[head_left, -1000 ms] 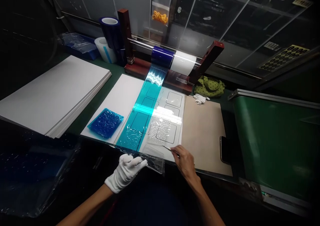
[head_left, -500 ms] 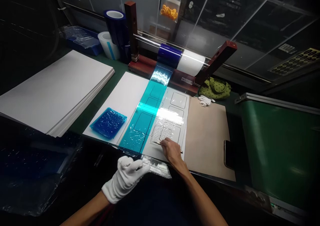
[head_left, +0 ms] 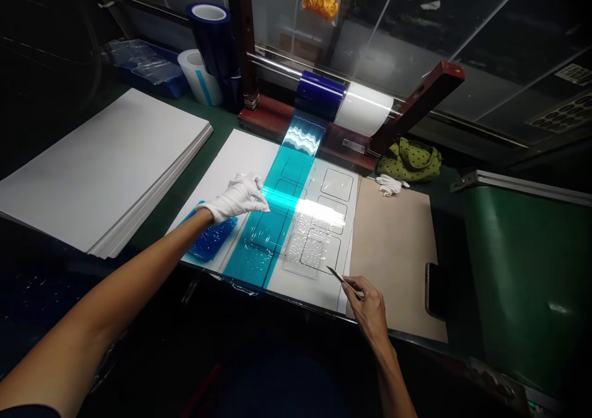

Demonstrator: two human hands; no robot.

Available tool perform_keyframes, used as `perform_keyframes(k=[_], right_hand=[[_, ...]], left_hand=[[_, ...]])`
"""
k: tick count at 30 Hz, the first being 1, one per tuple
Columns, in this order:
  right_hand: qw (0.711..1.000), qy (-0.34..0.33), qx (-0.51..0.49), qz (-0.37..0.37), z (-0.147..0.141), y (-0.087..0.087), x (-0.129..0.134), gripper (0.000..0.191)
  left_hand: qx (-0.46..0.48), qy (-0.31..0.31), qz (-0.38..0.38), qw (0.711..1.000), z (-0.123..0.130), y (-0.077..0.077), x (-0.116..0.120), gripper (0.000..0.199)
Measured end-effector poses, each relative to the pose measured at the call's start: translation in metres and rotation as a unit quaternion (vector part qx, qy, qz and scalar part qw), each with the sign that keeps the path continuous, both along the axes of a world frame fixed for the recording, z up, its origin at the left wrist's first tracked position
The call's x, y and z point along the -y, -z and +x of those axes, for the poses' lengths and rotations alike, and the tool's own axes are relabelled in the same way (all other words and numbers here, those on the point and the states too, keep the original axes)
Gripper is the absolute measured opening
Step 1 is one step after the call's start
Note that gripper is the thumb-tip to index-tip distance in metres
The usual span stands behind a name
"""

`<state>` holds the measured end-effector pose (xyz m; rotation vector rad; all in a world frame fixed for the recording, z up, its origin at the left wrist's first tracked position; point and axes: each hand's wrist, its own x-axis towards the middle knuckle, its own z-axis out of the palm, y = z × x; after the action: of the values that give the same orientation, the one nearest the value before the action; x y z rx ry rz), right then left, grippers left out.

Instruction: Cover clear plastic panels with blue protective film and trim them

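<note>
My left hand [head_left: 238, 199], in a white glove, hovers at or just over the left edge of the blue film strip [head_left: 259, 236]. Its fingers are pinched together; anything between them is too small to make out. My right hand [head_left: 367, 304] is bare and closed round a slim pointed tool [head_left: 341, 276], perhaps a knife or tweezers. That tool's tip points up-left, near the outlined squares on the white sheet [head_left: 335, 301]. Left of the tip lies a stack of clear film pieces [head_left: 303, 258]. My left forearm partly covers a blue film stack [head_left: 213, 239].
Behind, a wooden stand [head_left: 263, 119] carries a blue film roll [head_left: 319, 94] and a white roll [head_left: 365, 110]. White sheets [head_left: 106, 165] are piled left. On the right are brown board [head_left: 393, 251], a phone [head_left: 435, 290] and a green conveyor belt [head_left: 527, 270].
My left hand has gone up and forward from the table's front edge to the blue strip; the clear film by it is out of sight. My right hand has moved right with the tool.
</note>
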<state>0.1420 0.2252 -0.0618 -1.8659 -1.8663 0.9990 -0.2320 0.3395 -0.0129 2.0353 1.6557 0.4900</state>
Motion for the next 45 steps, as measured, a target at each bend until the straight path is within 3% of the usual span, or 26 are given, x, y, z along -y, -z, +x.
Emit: perform_keyframes(k=[3, 9, 16, 19, 22, 23, 26, 29, 34, 45], right_hand=[[1.0, 0.003, 0.01, -0.006, 0.002, 0.004, 0.008, 0.026], [0.999, 0.012, 0.028, -0.015, 0.006, 0.003, 0.016, 0.028], [1.0, 0.0, 0.031, -0.001, 0.008, -0.006, 0.007, 0.028], [0.998, -0.022, 0.051, 0.029, 0.004, -0.007, -0.007, 0.025], [0.99, -0.06, 0.104, 0.08, -0.009, -0.003, -0.03, 0.022], [0.984, -0.079, 0.127, 0.095, -0.016, 0.0, -0.039, 0.022], [0.962, -0.154, 0.192, 0.116, -0.042, 0.009, -0.068, 0.022], [0.932, -0.241, 0.252, 0.099, -0.068, 0.017, -0.093, 0.025], [0.904, -0.312, 0.284, 0.072, -0.097, 0.023, -0.117, 0.03], [0.89, -0.333, 0.305, 0.065, -0.101, 0.02, -0.122, 0.037]], left_hand=[[-0.003, 0.028, -0.067, 0.997, -0.004, 0.016, -0.014, 0.032], [-0.025, 0.027, -0.139, 0.99, -0.008, 0.038, -0.027, 0.033], [-0.054, -0.028, -0.147, 0.987, -0.012, 0.053, -0.032, 0.04], [-0.06, -0.084, -0.107, 0.989, -0.007, 0.047, -0.017, 0.058], [-0.076, -0.143, -0.04, 0.986, 0.017, 0.043, 0.016, 0.05], [-0.083, -0.139, -0.02, 0.987, 0.03, 0.044, 0.03, 0.045], [-0.138, -0.035, -0.028, 0.989, 0.072, 0.057, 0.066, 0.041], [-0.168, -0.038, -0.054, 0.984, 0.103, 0.078, 0.085, 0.045], [-0.187, -0.063, -0.086, 0.977, 0.115, 0.099, 0.093, 0.05], [-0.209, -0.086, -0.128, 0.966, 0.123, 0.092, 0.093, 0.052]])
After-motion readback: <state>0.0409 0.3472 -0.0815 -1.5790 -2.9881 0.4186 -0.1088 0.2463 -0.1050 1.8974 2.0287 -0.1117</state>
